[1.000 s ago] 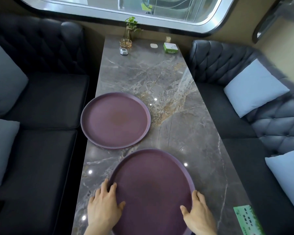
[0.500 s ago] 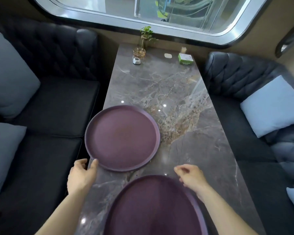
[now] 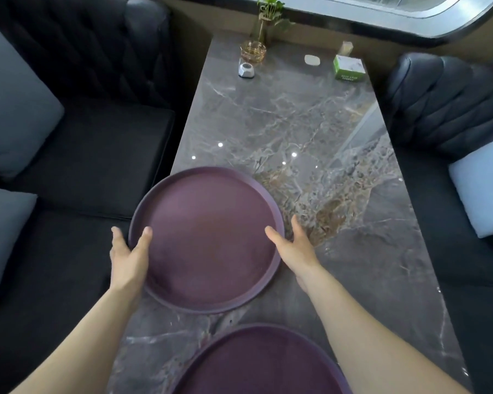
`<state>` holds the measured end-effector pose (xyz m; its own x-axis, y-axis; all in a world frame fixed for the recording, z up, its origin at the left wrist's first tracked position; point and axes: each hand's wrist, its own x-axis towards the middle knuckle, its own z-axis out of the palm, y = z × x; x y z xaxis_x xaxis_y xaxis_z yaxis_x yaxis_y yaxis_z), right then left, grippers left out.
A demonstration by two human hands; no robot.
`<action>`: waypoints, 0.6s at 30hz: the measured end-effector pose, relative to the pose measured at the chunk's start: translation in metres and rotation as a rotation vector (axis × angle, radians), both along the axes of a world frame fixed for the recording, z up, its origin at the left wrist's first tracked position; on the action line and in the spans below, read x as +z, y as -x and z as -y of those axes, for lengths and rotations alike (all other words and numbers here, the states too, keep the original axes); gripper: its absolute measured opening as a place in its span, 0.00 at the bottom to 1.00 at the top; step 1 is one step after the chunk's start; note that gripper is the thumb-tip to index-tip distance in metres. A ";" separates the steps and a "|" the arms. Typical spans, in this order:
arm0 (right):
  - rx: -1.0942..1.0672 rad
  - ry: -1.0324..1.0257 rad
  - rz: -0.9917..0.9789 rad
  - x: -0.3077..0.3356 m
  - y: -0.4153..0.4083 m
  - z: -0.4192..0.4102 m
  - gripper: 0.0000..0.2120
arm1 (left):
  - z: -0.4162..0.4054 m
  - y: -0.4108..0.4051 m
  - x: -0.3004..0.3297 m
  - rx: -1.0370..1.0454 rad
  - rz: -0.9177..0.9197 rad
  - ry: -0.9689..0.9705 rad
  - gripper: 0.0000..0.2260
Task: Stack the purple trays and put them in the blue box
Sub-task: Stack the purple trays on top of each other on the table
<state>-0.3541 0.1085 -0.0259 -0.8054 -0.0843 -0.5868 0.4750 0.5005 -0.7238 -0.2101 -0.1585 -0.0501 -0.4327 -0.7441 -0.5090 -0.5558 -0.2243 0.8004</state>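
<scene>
Two round purple trays lie on the grey marble table point(image 3: 310, 123). The far purple tray point(image 3: 208, 240) sits at the table's left side, its left rim over the edge. My left hand point(image 3: 128, 257) clasps its left rim, thumb inside and fingers outside. My right hand point(image 3: 295, 248) clasps its right rim the same way. The near purple tray point(image 3: 262, 362) rests between my forearms at the bottom, partly cut off by the frame. No blue box is in view.
At the table's far end stand a plant in a vase point(image 3: 263, 24), an amber glass dish point(image 3: 253, 51), a small white object point(image 3: 246, 71) and a green box point(image 3: 348, 67). Black sofas with pale cushions point(image 3: 12, 109) flank the table.
Both hands left the near tray, reached forward and now clasp the far tray's rim on either side. The view has moved forward and down.
</scene>
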 end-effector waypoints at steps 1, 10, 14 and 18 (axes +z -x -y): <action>-0.009 0.029 0.012 0.000 0.001 0.002 0.48 | 0.000 0.002 -0.002 0.004 -0.033 -0.037 0.39; -0.118 0.218 0.087 0.017 -0.011 0.009 0.46 | -0.010 -0.008 0.014 0.074 -0.146 -0.033 0.37; -0.157 0.173 0.020 0.032 -0.034 -0.002 0.43 | -0.024 -0.027 0.035 0.054 -0.207 0.019 0.35; -0.177 0.147 -0.026 0.055 -0.070 -0.027 0.40 | -0.044 -0.049 0.062 -0.013 -0.229 0.074 0.32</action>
